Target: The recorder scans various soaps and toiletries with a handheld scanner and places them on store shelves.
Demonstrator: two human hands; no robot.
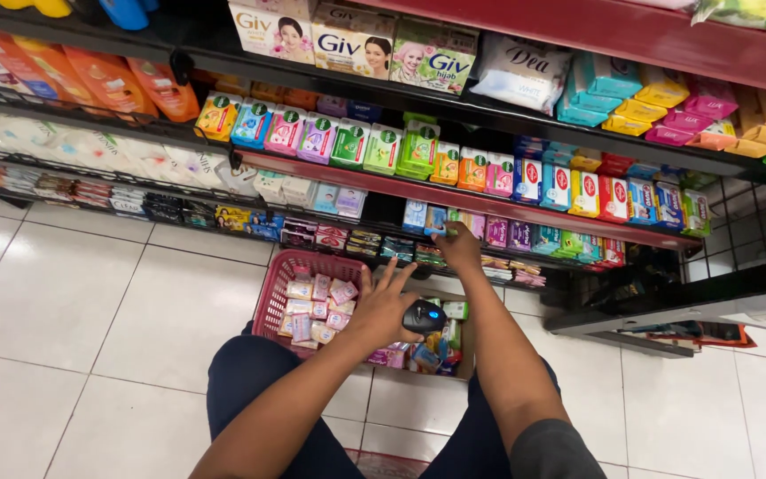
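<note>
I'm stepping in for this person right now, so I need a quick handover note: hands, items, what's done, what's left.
Left hand: fingers spread, with a black scanner at it, over the red basket.
Right hand: reaching to the low shelf, gripping a small blue box.
Basket sits on the floor tiles, holding many small soap packets; a cardboard box of mixed items is beside it.
Done: shelf rows look mostly filled.
Left: the packets in basket and box.

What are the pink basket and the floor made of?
The pink basket looks like moulded plastic: its wall is an even lattice of small holes in one solid colour. The floor looks like glazed ceramic tile: white squares with thin grout lines and a soft shine, though the exact material cannot be told.
</note>
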